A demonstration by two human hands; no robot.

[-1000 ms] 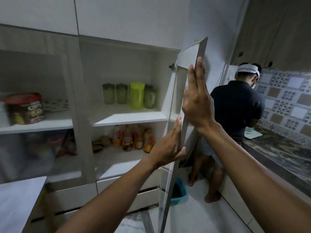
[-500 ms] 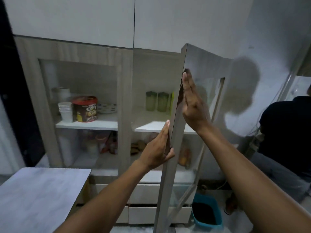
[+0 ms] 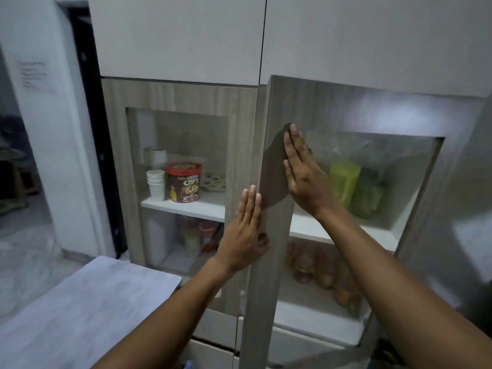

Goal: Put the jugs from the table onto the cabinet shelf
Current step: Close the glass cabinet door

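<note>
Green jugs (image 3: pixel 354 187), one bright yellow-green and darker ones beside it, stand on the white cabinet shelf (image 3: pixel 306 226), seen blurred through the glass of the right cabinet door (image 3: pixel 271 235). That door is almost flush with the cabinet. My right hand (image 3: pixel 300 171) lies flat with fingers together against the door's wooden frame. My left hand (image 3: pixel 245 230) presses flat on the frame edge lower down. Neither hand holds anything.
The left cabinet door (image 3: pixel 178 166) is closed; behind its glass are a stack of paper cups (image 3: pixel 155 183) and a chocolate cereal tub (image 3: pixel 183 186). Bottles (image 3: pixel 319 270) fill the lower right shelf. A grey table (image 3: pixel 80 310) stands at lower left. A dark doorway (image 3: pixel 87 129) lies left.
The right door has swung from wide open to almost closed under both palms. My view has turned left, and the person at the counter has dropped out of sight.
</note>
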